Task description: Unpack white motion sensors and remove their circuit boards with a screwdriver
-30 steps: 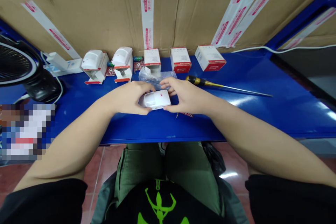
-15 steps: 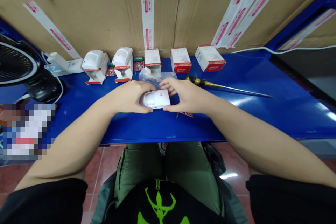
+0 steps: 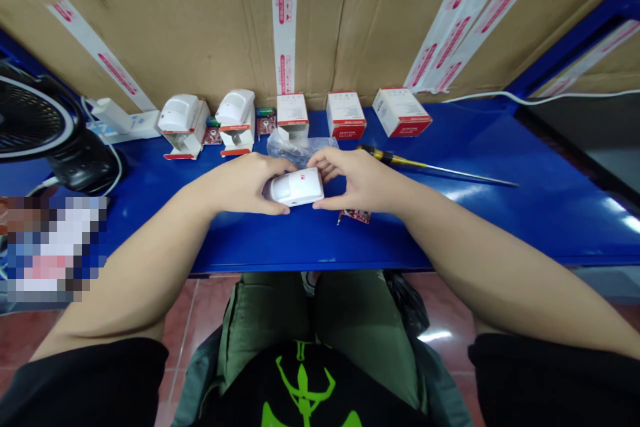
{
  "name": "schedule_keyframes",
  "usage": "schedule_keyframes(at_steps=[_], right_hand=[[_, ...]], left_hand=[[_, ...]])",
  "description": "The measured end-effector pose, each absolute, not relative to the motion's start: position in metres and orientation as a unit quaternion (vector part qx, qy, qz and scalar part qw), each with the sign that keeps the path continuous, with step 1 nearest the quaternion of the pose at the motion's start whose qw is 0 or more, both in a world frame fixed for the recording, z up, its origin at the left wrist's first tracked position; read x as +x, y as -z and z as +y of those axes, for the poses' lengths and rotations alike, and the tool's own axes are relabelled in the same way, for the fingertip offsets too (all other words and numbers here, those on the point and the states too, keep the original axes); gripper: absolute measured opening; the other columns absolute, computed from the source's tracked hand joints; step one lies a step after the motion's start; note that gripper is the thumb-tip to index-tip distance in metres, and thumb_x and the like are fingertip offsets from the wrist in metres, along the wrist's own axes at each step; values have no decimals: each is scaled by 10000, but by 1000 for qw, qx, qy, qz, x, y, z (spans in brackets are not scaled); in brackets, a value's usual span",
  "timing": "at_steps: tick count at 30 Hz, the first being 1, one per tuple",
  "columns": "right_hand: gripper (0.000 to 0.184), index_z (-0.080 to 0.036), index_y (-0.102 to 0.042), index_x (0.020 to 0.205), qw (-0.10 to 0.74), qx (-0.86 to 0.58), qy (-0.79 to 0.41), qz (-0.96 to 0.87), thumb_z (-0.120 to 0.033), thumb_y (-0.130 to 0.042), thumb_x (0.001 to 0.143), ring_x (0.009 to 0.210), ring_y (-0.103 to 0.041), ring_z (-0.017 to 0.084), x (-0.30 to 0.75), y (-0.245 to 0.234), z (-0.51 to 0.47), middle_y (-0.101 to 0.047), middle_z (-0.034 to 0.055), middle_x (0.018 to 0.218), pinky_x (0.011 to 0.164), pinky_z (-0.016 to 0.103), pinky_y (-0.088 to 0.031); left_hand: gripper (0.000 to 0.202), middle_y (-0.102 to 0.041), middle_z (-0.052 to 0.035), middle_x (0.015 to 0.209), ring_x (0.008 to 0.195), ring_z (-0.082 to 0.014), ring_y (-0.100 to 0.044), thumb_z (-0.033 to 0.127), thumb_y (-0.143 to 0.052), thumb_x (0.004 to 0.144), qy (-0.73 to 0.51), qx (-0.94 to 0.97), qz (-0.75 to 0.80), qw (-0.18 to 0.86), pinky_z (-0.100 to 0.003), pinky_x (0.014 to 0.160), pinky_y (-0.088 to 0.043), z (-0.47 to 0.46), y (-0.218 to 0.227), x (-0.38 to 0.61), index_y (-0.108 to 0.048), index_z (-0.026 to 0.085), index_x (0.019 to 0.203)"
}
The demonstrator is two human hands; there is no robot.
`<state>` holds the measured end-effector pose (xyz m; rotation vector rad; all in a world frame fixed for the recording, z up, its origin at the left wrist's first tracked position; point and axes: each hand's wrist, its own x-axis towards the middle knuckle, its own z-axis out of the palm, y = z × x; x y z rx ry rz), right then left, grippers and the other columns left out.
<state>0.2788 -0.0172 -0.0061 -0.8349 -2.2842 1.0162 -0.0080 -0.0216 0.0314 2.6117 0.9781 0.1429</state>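
Both hands hold a white plastic motion sensor casing [image 3: 294,187] low over the blue bench, its small red logo facing up. My left hand [image 3: 245,183] grips its left end, and my right hand [image 3: 360,180] holds the right end with fingers and thumb. Behind the hands lies a crumpled clear plastic bag [image 3: 300,149]. A small red circuit board [image 3: 355,216] sits just below my right hand. To the right, a screwdriver with a yellow and black handle [image 3: 383,156] lies near my right fingers.
On the blue workbench [image 3: 465,227], two assembled white sensors [image 3: 235,119] and several small white boxes [image 3: 346,115] stand in a row against a taped cardboard wall [image 3: 175,20]. A black fan [image 3: 37,120] and a white power strip [image 3: 125,125] are at left.
The casing has tilted slightly between my hands, and my right hand has shifted, showing more of the red circuit board below it.
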Motion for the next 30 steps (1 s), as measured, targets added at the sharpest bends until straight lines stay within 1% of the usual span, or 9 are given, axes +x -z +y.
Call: schedule_keyframes(at_steps=[4,7,11,14,18,20,25,30], right_hand=[[695,-235,-630,1270,261,-329,-413,-808,-466,-1005,732,1107,-802,300,279,7,-17,-804,98,1218,1066,523,-684],[752,-240,-616,1274,262,-339,-425,-798,-480,-1027,692,1127,-796,308,279,7,-16,-791,108,1259,1077,527,-685],[779,-255,-587,1272,260,-341,-441,-788,-475,-1032,672,1115,-799,305,278,7,-15,-803,100,1246,1074,522,-682],[786,-266,-561,1278,254,-342,-452,-784,-456,-1029,676,1112,-803,304,278,8,-14,-812,87,1213,1073,525,-676],[801,-260,-550,1281,261,-339,-452,-783,-458,-1032,672,1115,-801,305,276,7,-15,-807,82,1193,1080,529,-673],[804,-259,-554,1288,269,-338,-448,-783,-451,-1035,674,1122,-801,306,276,7,-17,-809,81,1196,1091,532,-673],[829,-263,-557,1310,270,-342,-450,-780,-393,-1055,660,1125,-806,310,275,7,-18,-809,79,1203,1104,542,-676],[830,-263,-555,1305,255,-338,-464,-778,-361,-1054,650,1109,-813,307,275,9,-17,-796,67,1187,1087,541,-680]], left_hand=[[706,-886,-105,1128,881,-262,-803,575,-898,857,-52,917,345,192,-345,775,-548,-18,-31,-12,-789,135,1398],[709,-884,-111,1142,898,-262,-803,566,-892,861,-58,918,341,197,-342,778,-541,-16,-29,-12,-785,128,1408],[677,-885,-107,1160,909,-248,-805,563,-877,887,-75,918,327,211,-332,797,-552,-14,-27,-14,-775,139,1404],[684,-887,-108,1173,961,-252,-818,586,-879,900,-96,915,320,229,-330,835,-572,-13,-27,-15,-764,143,1409],[669,-890,-106,1186,956,-257,-818,582,-893,903,-94,920,314,213,-339,836,-582,-14,-27,-14,-779,157,1407],[671,-889,-116,1223,994,-272,-826,580,-894,908,-92,924,311,204,-352,861,-597,-14,-27,-13,-782,163,1422],[692,-865,-166,1362,1145,-320,-844,575,-883,928,-100,928,301,194,-392,983,-628,-15,-24,-11,-776,145,1461],[696,-840,-166,1454,1274,-350,-832,566,-874,944,-92,934,291,185,-430,1064,-640,-15,-22,-10,-755,176,1507]])
